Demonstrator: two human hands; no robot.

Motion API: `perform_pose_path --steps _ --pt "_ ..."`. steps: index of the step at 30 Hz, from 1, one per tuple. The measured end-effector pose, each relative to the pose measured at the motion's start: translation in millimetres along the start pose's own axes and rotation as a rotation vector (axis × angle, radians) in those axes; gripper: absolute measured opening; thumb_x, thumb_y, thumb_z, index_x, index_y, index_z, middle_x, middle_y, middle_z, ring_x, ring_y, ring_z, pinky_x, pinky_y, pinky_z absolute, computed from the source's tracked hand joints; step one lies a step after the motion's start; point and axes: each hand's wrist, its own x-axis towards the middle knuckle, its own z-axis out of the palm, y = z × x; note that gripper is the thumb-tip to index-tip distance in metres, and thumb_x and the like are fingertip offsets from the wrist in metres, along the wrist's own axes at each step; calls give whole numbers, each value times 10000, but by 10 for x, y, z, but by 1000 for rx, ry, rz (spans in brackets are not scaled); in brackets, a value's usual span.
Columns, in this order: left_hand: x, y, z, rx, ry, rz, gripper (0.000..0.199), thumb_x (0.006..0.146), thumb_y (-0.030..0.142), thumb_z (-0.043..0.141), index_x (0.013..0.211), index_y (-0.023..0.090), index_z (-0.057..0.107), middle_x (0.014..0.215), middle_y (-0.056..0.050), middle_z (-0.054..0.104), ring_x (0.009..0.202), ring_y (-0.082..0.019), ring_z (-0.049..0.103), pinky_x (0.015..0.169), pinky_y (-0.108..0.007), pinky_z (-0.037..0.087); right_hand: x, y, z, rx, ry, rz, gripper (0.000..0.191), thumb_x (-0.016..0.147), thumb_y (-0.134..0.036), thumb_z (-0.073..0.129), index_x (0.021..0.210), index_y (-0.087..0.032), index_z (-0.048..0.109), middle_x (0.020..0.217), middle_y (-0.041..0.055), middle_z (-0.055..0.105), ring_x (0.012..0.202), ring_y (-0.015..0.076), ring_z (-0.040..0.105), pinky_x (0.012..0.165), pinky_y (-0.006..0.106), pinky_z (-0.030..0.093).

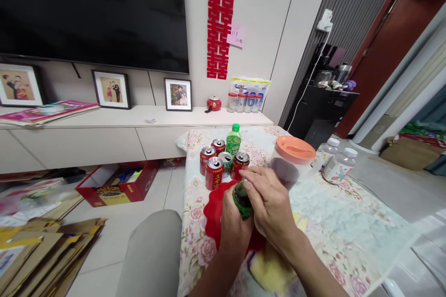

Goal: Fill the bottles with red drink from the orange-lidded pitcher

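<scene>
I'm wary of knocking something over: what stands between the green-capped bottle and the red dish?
A green can and a dark-topped red can stand between the bottle and the dish, in the head view.

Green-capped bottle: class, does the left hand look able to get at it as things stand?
Probably not directly: the left hand is around a green item, and cans stand between that hand and the green-capped bottle. Its top looks open from above.
</scene>
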Motion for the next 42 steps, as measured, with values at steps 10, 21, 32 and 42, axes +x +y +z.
perform_pose_path --steps 10,21,32,42 --pt "-60 -58 -7 21 -40 64 522 828 369 646 1308 190 546 1220 -150 677 1166 -311 659 965 -430 530 371 54 -73 270 -317 368 320 1011 -330 483 852 -195 726 731 12 705 714 156 647 683 264 470" --pt "-11 -43 35 24 28 26 542 729 258 706 1245 180 560 1165 -128 683 1129 -312 660 968 -459 532 829 152 3 311 -664 374 78 840 -209 630 810 -171 691 821 16 675 780 155 594 710 267 442" --pt "-18 50 -8 -34 -36 -73 515 758 378 713 1218 206 557 1154 -125 679 1098 -313 666 926 -441 533 156 150 104 171 -83 78 347 1054 -272 372 936 -188 688 920 73 685 894 176 636 820 310 474" --pt "-17 41 -8 -80 -37 -60 520 825 432 660 1271 212 506 1250 -147 640 1168 -305 634 985 -438 495 -312 315 208 379 0 289 396 1060 -332 425 1401 -215 588 1404 68 638 1303 203 579 1082 332 448"
